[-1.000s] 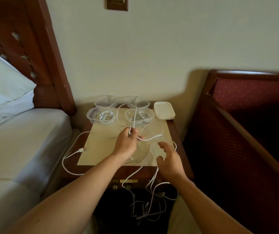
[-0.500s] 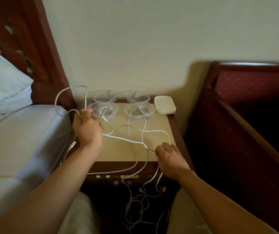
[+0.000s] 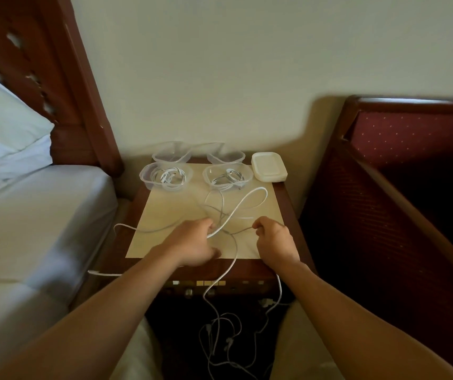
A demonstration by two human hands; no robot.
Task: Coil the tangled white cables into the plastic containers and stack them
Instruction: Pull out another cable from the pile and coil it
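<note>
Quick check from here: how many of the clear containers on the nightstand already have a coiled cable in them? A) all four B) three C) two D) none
C: the front-left container and the front-right container each hold a white coil, while the two containers behind them look empty.

— What stands around the wooden nightstand (image 3: 288, 212)?

— A cream paper sheet (image 3: 170, 215) covers most of its top. Left of the nightstand lies a bed with a white sheet (image 3: 36, 215), and a pale pillow (image 3: 6, 133) rests at the bed's head, against a dark carved headboard (image 3: 63, 78).

— And on the other side?

— Right of the nightstand rises a second headboard (image 3: 411, 138), padded in dotted maroon cloth. Behind the nightstand runs a plain cream wall (image 3: 219, 64).
</note>
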